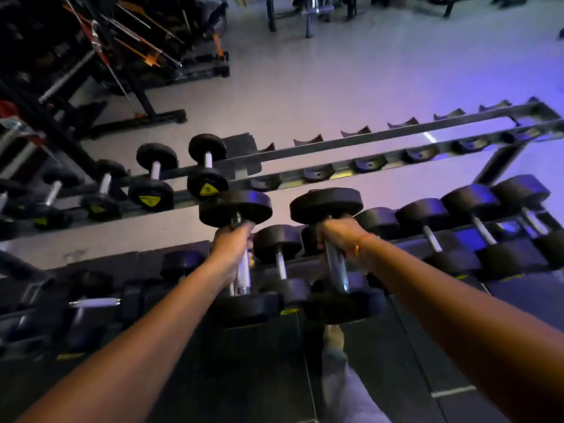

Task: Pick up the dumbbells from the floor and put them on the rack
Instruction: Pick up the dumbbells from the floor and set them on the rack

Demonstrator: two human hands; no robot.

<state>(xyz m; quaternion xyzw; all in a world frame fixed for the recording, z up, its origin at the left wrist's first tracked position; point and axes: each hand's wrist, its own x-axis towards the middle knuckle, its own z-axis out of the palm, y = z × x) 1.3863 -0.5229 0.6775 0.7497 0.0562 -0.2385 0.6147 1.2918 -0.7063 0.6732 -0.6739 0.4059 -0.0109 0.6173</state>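
I hold two black round-headed dumbbells with chrome handles in front of the rack. My left hand (232,248) grips the handle of the left dumbbell (235,207). My right hand (341,239) grips the handle of the right dumbbell (326,204). Both are held above the rack's lower tier (335,257), handles pointing away from me. The top rail (366,161) has several bare saddles to the right of the dumbbells parked on it (207,166).
More dumbbells (470,227) fill the lower tier on the right and left. Black machine frames (128,87) stand at the back left on the pale floor (335,87). My leg and foot (338,377) show below on dark mats.
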